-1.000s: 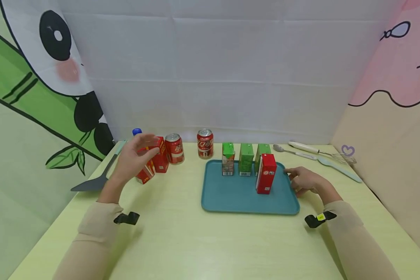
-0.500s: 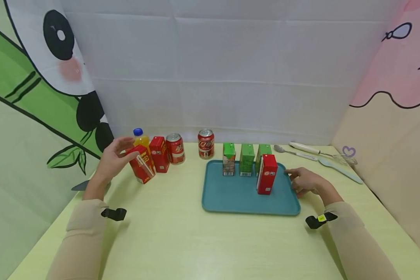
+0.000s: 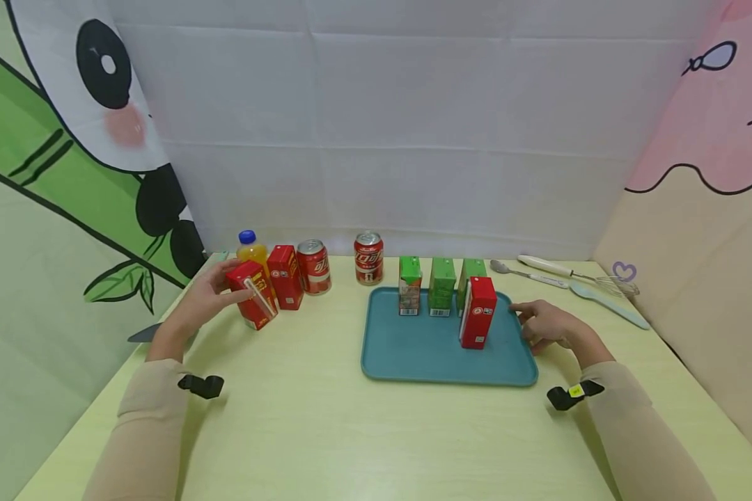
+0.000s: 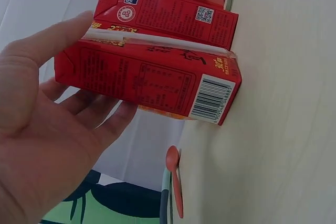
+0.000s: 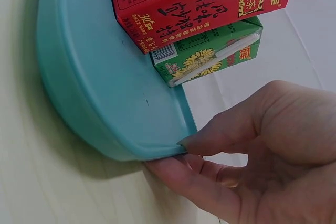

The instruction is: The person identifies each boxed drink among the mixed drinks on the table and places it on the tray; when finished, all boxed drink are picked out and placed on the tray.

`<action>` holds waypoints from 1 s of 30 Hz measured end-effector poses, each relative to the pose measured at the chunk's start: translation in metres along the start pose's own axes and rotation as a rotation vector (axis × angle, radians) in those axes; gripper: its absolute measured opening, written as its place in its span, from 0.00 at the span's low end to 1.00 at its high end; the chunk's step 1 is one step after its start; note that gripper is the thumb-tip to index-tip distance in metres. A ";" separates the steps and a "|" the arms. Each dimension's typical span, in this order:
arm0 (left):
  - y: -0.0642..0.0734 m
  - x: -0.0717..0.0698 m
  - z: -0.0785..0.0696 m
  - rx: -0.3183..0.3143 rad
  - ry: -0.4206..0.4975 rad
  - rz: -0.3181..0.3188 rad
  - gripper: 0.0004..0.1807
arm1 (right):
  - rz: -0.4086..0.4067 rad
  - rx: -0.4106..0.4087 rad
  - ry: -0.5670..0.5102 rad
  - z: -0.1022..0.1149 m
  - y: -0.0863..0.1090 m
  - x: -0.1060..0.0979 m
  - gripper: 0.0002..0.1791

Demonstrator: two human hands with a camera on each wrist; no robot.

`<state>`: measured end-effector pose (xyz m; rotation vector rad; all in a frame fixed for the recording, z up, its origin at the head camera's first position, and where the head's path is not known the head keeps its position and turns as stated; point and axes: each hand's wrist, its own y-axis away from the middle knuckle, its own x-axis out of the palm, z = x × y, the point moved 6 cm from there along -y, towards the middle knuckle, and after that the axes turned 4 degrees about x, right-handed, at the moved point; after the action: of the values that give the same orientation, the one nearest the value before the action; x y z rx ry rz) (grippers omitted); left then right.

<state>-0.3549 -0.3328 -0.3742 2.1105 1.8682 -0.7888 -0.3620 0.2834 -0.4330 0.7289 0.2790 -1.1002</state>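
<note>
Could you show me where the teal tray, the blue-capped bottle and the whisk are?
Teal tray [image 3: 420, 351]: head view, its bare floor.
Blue-capped bottle [image 3: 253, 252]: head view, its orange body.
Whisk [image 3: 556, 266]: head view, its white handle.

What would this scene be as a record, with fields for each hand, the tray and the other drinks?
Left hand: thumb and fingers around the front-left red carton
Right hand: pinches the tray by its right side
On the tray: three green cartons in a row, one upright red carton before the rightmost
Other drinks: second red carton beside the front-left one, blue-capped orange bottle, two red cans
</note>
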 end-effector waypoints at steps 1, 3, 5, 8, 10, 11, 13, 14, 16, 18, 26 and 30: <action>0.000 0.001 0.004 -0.013 0.007 0.022 0.45 | 0.001 0.000 0.000 0.000 0.000 0.000 0.42; -0.001 0.004 0.011 -0.029 0.021 0.061 0.45 | 0.002 -0.001 0.000 0.000 0.000 0.000 0.42; -0.001 0.006 0.018 -0.047 0.026 0.081 0.45 | 0.001 -0.003 0.003 0.000 0.000 0.001 0.42; 0.000 0.008 0.026 -0.064 0.034 0.104 0.43 | 0.007 -0.004 -0.004 0.001 0.000 0.001 0.42; 0.001 0.009 0.028 -0.081 0.035 0.113 0.43 | 0.009 -0.007 -0.007 0.001 0.000 0.002 0.42; 0.001 0.009 0.029 -0.093 0.036 0.115 0.43 | 0.008 -0.010 -0.006 0.001 0.000 0.002 0.42; 0.003 0.009 0.028 -0.106 0.031 0.122 0.44 | 0.005 -0.017 -0.003 0.001 0.001 0.002 0.42; 0.003 0.010 0.027 -0.111 0.024 0.124 0.44 | 0.001 -0.020 0.000 0.001 0.001 0.001 0.42; 0.004 0.010 0.026 -0.122 0.013 0.130 0.45 | -0.004 -0.026 0.005 0.002 0.001 0.001 0.42; 0.004 0.012 0.025 -0.119 0.000 0.142 0.46 | -0.007 -0.026 0.005 0.001 0.001 0.001 0.42; 0.003 0.017 0.032 -0.112 -0.006 0.151 0.46 | 0.001 -0.018 -0.009 0.000 0.000 0.002 0.42; 0.001 0.018 0.033 -0.103 0.027 0.157 0.49 | -0.010 -0.019 0.004 0.001 0.000 0.001 0.41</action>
<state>-0.3611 -0.3337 -0.4112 2.1805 1.6923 -0.6184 -0.3613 0.2826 -0.4329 0.7141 0.2966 -1.1042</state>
